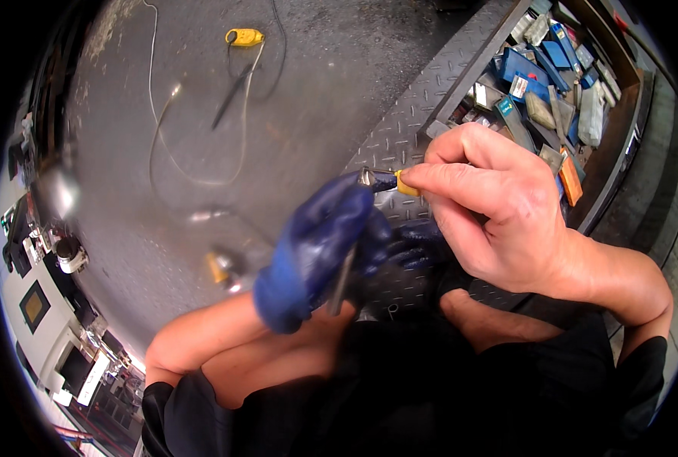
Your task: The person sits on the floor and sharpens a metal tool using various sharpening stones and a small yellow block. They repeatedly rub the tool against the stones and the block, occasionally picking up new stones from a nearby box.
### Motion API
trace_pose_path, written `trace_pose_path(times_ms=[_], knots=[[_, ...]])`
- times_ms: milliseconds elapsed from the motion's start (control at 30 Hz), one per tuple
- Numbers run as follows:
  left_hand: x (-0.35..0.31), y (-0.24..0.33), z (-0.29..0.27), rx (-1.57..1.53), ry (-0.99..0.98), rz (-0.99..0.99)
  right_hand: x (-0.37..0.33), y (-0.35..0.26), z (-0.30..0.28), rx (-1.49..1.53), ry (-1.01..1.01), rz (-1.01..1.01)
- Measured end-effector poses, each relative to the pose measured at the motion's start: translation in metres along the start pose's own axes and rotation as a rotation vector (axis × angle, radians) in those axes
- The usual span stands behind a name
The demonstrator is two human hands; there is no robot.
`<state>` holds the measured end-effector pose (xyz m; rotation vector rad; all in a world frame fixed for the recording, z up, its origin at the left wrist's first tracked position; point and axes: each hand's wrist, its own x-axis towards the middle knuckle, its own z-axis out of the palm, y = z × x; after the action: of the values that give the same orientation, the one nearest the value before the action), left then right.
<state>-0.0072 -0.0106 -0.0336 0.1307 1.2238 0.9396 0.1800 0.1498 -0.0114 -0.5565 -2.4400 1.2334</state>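
My left hand (327, 228), in a dark blue glove with a lighter cuff, is closed around a metal rod-shaped tool. The tool's grey shaft (342, 286) sticks out below the glove, and a shiny metal end (366, 177) shows at the fingertips. Bare, my right hand (499, 198) pinches a small yellow piece (408, 184) between thumb and forefinger. A thin dark stem runs from that piece to the gloved fingertips. Below both hands lies another dark blue glove (414, 247); the left hand partly hides it.
A metal bin (625, 87) of blue cases (523, 70) and small boxes stands at the right. Tread plate (407, 126) runs beside it. On the grey floor lie a yellow device (245, 36), looping cables (245, 129), a dark stick (232, 95) and a blurred yellow object (218, 268).
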Motion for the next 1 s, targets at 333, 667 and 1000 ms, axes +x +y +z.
trace_pose_path(times_ms=[333, 667, 1000], knots=[[0.0001, 0.0034, 0.0008, -0.001, -0.005, -0.033, 0.0080, -0.0018, -0.0038, -0.102, 0.024, -0.030], [0.0020, 0.0020, -0.0001, 0.025, 0.001, -0.029, 0.0051, 0.0006, -0.0059, -0.004, 0.020, 0.116], [0.0012, -0.0039, -0.0063, -0.037, -0.029, -0.055, 0.0020, 0.0027, -0.0017, -0.041, 0.017, -0.006]])
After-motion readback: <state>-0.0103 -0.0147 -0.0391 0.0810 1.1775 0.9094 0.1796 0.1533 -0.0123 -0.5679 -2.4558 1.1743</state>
